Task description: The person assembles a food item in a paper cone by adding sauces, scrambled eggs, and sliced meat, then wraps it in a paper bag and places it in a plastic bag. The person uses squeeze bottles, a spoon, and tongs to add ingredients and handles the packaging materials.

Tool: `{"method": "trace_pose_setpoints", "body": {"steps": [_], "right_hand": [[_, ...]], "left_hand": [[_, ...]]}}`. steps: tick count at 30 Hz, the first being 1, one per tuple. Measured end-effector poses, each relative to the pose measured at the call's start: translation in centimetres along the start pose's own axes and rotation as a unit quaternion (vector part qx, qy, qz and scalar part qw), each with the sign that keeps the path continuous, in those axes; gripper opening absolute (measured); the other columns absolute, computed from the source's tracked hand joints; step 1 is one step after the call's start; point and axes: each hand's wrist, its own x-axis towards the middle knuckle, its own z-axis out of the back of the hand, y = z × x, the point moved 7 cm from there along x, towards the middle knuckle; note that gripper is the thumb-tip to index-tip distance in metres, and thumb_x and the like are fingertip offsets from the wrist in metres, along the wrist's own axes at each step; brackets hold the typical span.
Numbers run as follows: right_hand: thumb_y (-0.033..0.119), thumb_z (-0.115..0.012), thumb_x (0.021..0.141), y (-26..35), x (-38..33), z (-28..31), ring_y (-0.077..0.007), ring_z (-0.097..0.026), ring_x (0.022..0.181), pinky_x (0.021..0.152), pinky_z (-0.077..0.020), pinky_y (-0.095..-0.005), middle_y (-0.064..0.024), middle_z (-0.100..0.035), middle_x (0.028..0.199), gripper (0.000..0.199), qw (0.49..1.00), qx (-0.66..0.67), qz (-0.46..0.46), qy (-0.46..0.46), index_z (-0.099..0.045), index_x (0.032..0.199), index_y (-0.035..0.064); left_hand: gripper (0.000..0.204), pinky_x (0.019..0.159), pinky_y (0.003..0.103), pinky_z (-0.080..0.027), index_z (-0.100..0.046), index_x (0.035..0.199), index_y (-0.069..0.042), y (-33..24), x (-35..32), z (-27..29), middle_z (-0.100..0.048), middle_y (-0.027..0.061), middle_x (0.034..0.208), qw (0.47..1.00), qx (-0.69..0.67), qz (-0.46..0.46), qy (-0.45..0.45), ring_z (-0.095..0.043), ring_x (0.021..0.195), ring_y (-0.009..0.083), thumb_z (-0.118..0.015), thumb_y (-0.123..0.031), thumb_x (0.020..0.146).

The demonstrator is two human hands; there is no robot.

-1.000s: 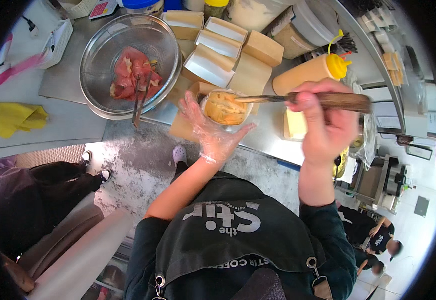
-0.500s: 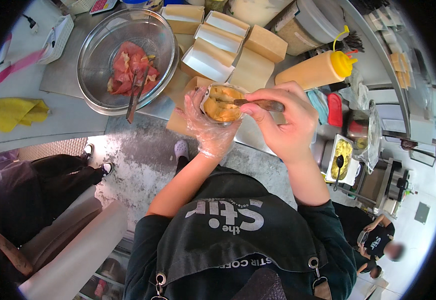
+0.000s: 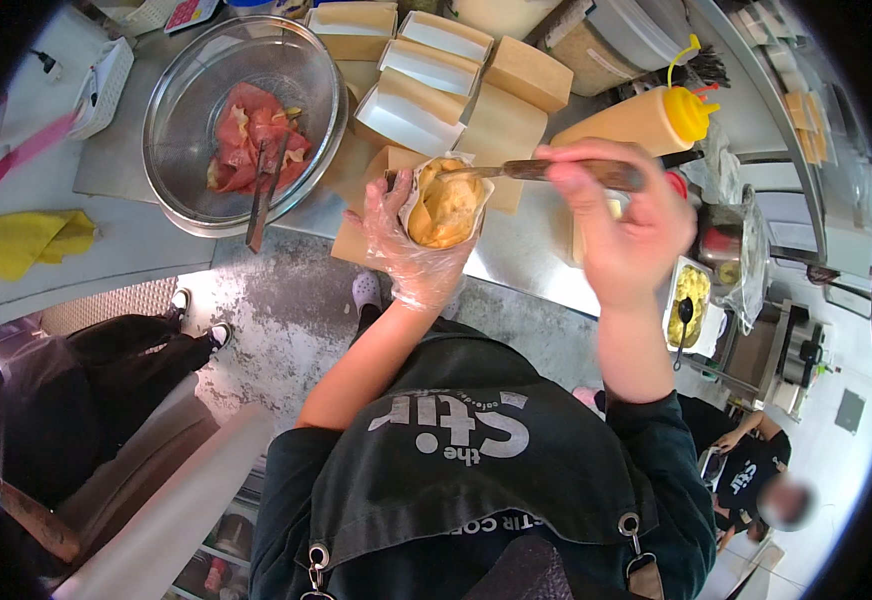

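Note:
My left hand (image 3: 411, 230), in a clear plastic glove, is closed around a paper-wrapped bun (image 3: 446, 212) held above the counter. The bun's golden opening faces up, and a creamy spread seems to coat its inside. Bare, my right hand (image 3: 636, 220) grips the wooden handle of a small spreading knife (image 3: 531, 170). The blade reaches left to the bun's upper edge; its tip is hard to make out there. Beside the left hand, a brown cardboard box (image 3: 381, 170) is partly hidden.
Left of my hands, a metal mesh bowl (image 3: 171, 150) holds sliced ham (image 3: 251, 130) and tongs (image 3: 258, 205). Open cardboard boxes (image 3: 411, 110) stand beyond; a yellow-capped squeeze bottle (image 3: 626, 120) leans at right. A tray of yellow food (image 3: 691, 290) sits farther right. Other people stand at both sides.
My right hand has moved right and drawn the knife partly out of the bun's middle to its upper edge. More of the spread shows inside. The left hand still holds the bun.

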Motion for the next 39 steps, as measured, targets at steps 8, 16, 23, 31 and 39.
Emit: {"method": "trace_pose_setpoints", "body": {"steps": [8,16,23,31,39], "right_hand": [[0.009,-0.078,0.086,-1.5,-0.1,-1.9,-0.0135,-0.072,0.080,0.071,-0.0546,-0.0270,-0.0073,-0.076,0.088,0.011,0.989,0.047,-0.099,0.097,-0.075,0.095,0.0042],[0.009,-0.062,0.098,-3.6,-1.4,-1.1,-0.0223,-0.066,0.111,0.096,-0.0516,-0.0344,-0.0177,-0.068,0.119,0.008,0.927,0.124,-0.143,0.323,-0.055,0.102,0.0046],[0.010,-0.061,0.100,-1.3,0.5,0.5,-0.0248,-0.068,0.105,0.093,-0.0540,-0.0356,-0.0188,-0.070,0.111,0.008,0.942,0.137,-0.109,0.288,-0.054,0.099,0.0063],[0.008,-0.064,0.098,-0.8,3.7,-4.7,-0.0175,-0.069,0.092,0.082,-0.0558,-0.0298,-0.0147,-0.073,0.106,0.013,0.952,0.001,-0.025,0.306,-0.056,0.105,-0.0004],[0.005,-0.068,0.096,-0.8,-3.2,-3.8,-0.0146,-0.072,0.083,0.072,-0.0576,-0.0255,-0.0172,-0.074,0.106,0.019,0.991,-0.034,0.036,0.127,-0.060,0.111,-0.0052]], "left_hand": [[0.131,0.120,0.062,-0.006,-0.012,0.156,-0.005,-0.2,0.2,0.3,-0.056,0.0112,0.138,1.000,-0.009,0.026,0.001,-0.048,0.134,0.0338,-0.097,-0.030,0.060],[0.133,0.120,0.063,0.001,-0.013,0.156,-0.005,0.6,0.3,0.1,-0.057,0.0093,0.139,1.000,-0.014,0.026,-0.005,-0.045,0.137,0.0332,-0.097,-0.035,0.058],[0.134,0.118,0.065,0.003,-0.010,0.158,-0.004,0.7,0.1,-0.1,-0.060,0.0126,0.138,1.000,-0.003,0.024,0.015,-0.043,0.139,0.0354,-0.096,-0.036,0.061],[0.133,0.119,0.062,0.005,-0.008,0.158,-0.002,0.4,-0.2,0.1,-0.060,0.0154,0.136,1.000,0.000,-0.001,-0.001,-0.044,0.139,0.0376,-0.096,-0.037,0.064],[0.133,0.117,0.068,0.004,-0.011,0.159,-0.005,1.6,-0.3,-0.3,-0.053,0.0107,0.146,0.999,-0.029,0.042,0.013,-0.041,0.141,0.0368,-0.095,-0.038,0.061]]}}
